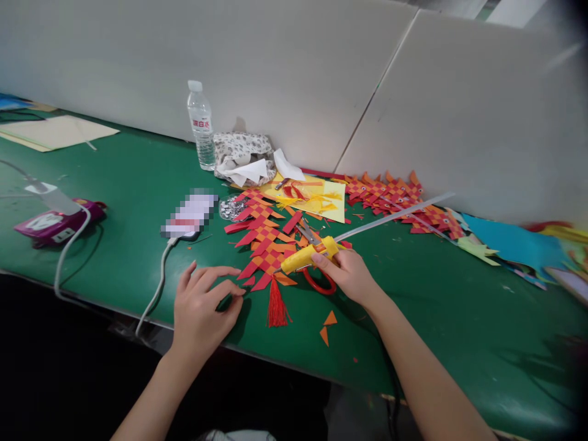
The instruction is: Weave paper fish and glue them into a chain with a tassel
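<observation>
My right hand (pixel 346 272) is wrapped around a yellow hot glue gun (pixel 305 256), with a long clear glue stick (pixel 395 215) jutting from its back. The nozzle points left, over the lower end of a woven red and orange paper fish (pixel 265 236). A red tassel (pixel 277 304) hangs from that end toward me. My left hand (pixel 206 303) is just left of the fish, thumb and index finger pinched together; whatever may be between them is too small to make out. Beside the glue gun lie scissors (pixel 319 283) with red handles, partly covered by it.
Behind are a water bottle (pixel 201 125), a spotted pouch (pixel 243 153) and yellow paper (pixel 337 199). More woven fish (pixel 390 196) are piled along the wall. A charging phone (pixel 190 215) and a purple power strip (pixel 59 223) lie left. Orange scraps (pixel 329 318) lie near the front edge.
</observation>
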`<move>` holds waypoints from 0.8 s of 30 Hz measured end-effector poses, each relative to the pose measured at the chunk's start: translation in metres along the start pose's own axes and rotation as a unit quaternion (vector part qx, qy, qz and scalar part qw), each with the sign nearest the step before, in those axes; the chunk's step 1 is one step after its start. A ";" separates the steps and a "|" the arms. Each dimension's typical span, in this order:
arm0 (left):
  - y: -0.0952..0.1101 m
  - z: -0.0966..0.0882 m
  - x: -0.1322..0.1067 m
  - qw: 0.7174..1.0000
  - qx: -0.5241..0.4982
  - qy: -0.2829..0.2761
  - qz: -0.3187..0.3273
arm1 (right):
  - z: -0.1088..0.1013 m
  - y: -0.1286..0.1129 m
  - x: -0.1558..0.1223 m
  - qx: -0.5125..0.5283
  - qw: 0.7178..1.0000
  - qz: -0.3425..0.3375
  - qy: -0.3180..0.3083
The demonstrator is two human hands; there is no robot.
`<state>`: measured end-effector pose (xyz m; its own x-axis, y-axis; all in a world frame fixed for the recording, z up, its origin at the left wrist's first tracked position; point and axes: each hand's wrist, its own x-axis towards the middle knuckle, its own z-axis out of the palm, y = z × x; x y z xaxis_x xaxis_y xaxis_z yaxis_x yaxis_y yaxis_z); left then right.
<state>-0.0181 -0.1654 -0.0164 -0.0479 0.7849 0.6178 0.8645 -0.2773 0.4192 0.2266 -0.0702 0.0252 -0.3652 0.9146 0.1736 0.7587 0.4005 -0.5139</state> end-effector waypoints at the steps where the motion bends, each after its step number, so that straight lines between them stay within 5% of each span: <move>1: 0.000 0.000 0.000 1.000 0.003 0.003 -0.002 | 0.000 0.000 0.000 -0.001 1.000 0.000 0.000; 14: -0.002 0.001 -0.002 1.000 -0.008 0.023 0.013 | -0.001 0.000 0.000 -0.011 1.000 0.000 0.001; 24: 0.007 -0.004 0.007 0.980 0.045 -0.173 0.088 | -0.001 0.001 0.000 -0.017 1.000 0.005 -0.002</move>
<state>-0.0141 -0.1645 -0.0065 0.2658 0.8741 0.4065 0.8854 -0.3882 0.2558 0.2281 -0.0703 0.0260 -0.3590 0.9187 0.1646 0.7808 0.3922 -0.4863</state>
